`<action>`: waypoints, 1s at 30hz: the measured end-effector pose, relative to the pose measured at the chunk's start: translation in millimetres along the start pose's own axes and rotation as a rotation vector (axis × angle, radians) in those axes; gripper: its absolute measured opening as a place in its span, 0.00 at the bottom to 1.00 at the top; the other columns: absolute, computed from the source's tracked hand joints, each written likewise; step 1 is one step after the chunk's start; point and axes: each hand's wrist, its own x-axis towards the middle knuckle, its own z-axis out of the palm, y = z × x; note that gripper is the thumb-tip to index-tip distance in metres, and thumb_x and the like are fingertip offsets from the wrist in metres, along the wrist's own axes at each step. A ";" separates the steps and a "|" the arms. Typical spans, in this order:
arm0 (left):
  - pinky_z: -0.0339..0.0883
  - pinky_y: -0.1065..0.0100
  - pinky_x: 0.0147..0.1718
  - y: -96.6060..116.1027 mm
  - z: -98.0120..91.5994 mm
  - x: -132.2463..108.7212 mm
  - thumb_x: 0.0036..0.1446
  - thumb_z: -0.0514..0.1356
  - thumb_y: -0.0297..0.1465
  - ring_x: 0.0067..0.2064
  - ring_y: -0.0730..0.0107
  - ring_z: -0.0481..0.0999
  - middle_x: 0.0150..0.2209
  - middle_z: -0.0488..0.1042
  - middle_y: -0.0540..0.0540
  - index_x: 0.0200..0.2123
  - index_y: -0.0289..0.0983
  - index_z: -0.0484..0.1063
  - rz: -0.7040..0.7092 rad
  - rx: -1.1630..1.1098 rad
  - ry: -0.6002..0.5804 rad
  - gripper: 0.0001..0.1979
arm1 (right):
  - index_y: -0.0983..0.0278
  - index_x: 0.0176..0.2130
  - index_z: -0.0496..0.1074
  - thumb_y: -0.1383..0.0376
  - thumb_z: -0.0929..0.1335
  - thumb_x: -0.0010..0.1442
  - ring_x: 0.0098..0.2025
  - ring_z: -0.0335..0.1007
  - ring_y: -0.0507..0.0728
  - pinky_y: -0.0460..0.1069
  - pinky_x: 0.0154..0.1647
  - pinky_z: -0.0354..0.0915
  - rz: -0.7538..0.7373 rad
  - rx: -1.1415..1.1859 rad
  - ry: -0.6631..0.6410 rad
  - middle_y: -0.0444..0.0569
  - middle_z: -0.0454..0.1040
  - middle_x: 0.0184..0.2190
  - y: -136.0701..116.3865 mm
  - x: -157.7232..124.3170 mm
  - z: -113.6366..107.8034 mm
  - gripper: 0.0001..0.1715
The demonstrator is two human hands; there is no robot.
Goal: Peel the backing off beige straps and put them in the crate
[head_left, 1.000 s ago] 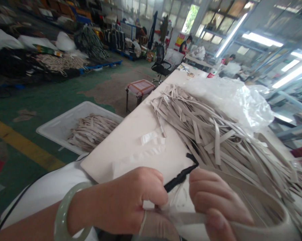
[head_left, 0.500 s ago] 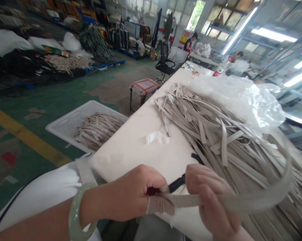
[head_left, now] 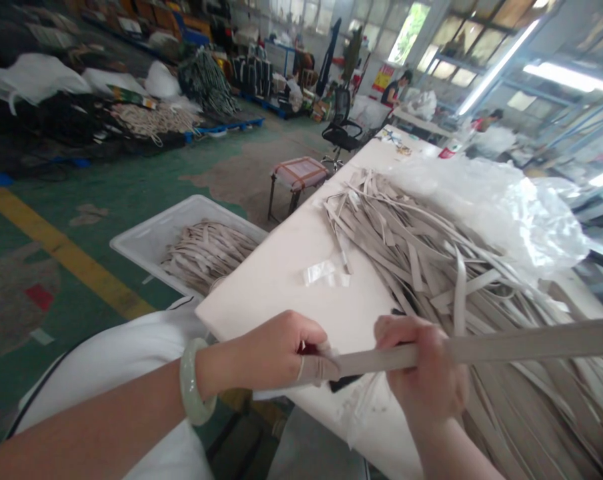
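At the near corner of the white surface (head_left: 261, 293), our left hand (head_left: 276, 353), with a pale green bangle (head_left: 196, 381) on its wrist and a white sleeve (head_left: 131, 353) behind it, has a tight grip on one end of a long flat beige strap (head_left: 481, 350), pinching it between thumb and fingers. Our right hand (head_left: 421, 363) is closed around the same strap a little farther along, just beyond the surface's near edge, and the free length runs out past the right side of the view. The strap looks light and fairly stiff, as its free length stands out nearly straight with no visible droop. Its smooth face may slip, so we judge a firm pinch near the end, backed by a second hold close by, to be the surest way to take it. Just under the strap lies a small black piece (head_left: 344, 383), and a clear film scrap (head_left: 326, 273) rests farther up the surface. Along the surface's right side sits a loose heap of beige straps (head_left: 421, 267) against a clear plastic bag (head_left: 506, 213). Off the left edge, a white plastic tub (head_left: 146, 233) holds more straps (head_left: 206, 257) on the green floor (head_left: 131, 187). Beyond are a stool (head_left: 299, 175), an office chair (head_left: 341, 130) and two co-workers (head_left: 394, 87) at the far end.
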 end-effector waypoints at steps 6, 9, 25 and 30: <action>0.57 0.74 0.26 1.7 4.4 7.6 0.55 0.63 0.38 0.29 0.73 0.68 0.27 0.74 0.49 0.31 0.32 0.77 -0.055 -0.172 0.048 0.14 | 0.63 0.40 0.78 0.59 0.61 0.67 0.30 0.64 0.54 0.50 0.29 0.60 0.039 -0.073 -0.104 0.49 0.70 0.29 4.8 -1.6 3.8 0.18; 0.56 0.74 0.24 0.3 6.9 13.7 0.54 0.65 0.39 0.26 0.74 0.67 0.24 0.74 0.48 0.28 0.32 0.77 -0.059 -0.216 0.037 0.14 | 0.62 0.35 0.79 0.62 0.57 0.70 0.28 0.64 0.54 0.50 0.28 0.60 -0.029 -0.069 0.025 0.48 0.69 0.27 4.6 7.0 -6.3 0.25; 0.69 0.67 0.35 -19.9 -15.2 26.5 0.45 0.70 0.46 0.31 0.66 0.76 0.27 0.78 0.47 0.38 0.36 0.74 -0.261 -0.368 -0.696 0.23 | 0.66 0.32 0.76 0.55 0.64 0.66 0.28 0.78 0.56 0.52 0.34 0.70 -0.107 0.065 0.562 0.50 0.79 0.23 13.1 61.9 -82.1 0.21; 0.67 0.70 0.24 -28.1 -18.9 39.5 0.57 0.61 0.47 0.23 0.67 0.74 0.19 0.74 0.44 0.26 0.33 0.72 -0.486 -0.269 -0.324 0.22 | 0.57 0.36 0.77 0.63 0.59 0.69 0.31 0.75 0.55 0.52 0.34 0.61 -0.381 -0.070 0.746 0.38 0.75 0.25 -25.3 59.3 -117.2 0.20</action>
